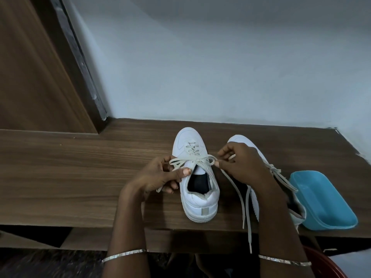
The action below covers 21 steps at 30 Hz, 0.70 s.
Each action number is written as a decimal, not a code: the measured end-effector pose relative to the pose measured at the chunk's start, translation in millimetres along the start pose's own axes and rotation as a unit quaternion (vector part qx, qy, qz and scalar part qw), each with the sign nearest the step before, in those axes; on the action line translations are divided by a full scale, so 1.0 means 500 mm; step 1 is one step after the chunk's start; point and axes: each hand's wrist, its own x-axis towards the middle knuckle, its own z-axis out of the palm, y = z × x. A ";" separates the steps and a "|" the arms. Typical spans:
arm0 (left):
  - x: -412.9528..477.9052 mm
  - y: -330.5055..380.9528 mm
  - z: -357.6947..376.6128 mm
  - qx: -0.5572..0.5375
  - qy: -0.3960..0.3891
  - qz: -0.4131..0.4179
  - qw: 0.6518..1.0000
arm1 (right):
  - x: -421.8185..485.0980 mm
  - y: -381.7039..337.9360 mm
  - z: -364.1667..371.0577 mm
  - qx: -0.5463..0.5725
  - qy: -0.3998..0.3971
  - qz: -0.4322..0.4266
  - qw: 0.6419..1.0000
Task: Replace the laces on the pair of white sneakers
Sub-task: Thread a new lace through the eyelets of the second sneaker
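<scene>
One white sneaker (197, 199) stands on the worktop (80, 167), laced to its top eyelets; the left hand (160, 175) and right hand (239, 163) each pinch a loop of its lace (192, 159), apparently tying the bow; next comes an even outward pull to tighten it.

No readable text anywhere (sneakers unbranded)

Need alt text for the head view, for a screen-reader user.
A person's left hand and right hand each pinch the lace of a white sneaker standing on a wooden table. A second sneaker sits to its right, beside a blue tray.
</scene>
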 end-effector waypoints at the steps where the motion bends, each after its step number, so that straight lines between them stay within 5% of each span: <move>1: -0.007 -0.001 0.003 -0.006 0.008 -0.006 1.000 | -0.005 -0.005 -0.001 0.005 0.016 0.001 1.000; 7: -0.073 -0.028 0.015 0.004 0.087 -0.036 0.996 | -0.076 -0.019 -0.021 0.032 0.079 0.024 0.996; 12: -0.160 -0.080 -0.008 0.064 0.121 -0.042 0.990 | -0.163 0.011 -0.015 0.038 0.025 0.057 0.997; 15: -0.196 -0.109 0.000 0.262 0.253 0.028 0.931 | -0.215 0.012 0.001 0.040 -0.011 0.050 0.998; 17: -0.214 -0.092 0.032 0.286 0.317 0.115 0.897 | -0.241 -0.004 0.013 0.019 -0.032 0.006 0.999; 21: -0.211 -0.037 0.113 0.320 0.215 0.218 0.897 | -0.261 -0.038 0.054 -0.018 -0.034 -0.046 0.998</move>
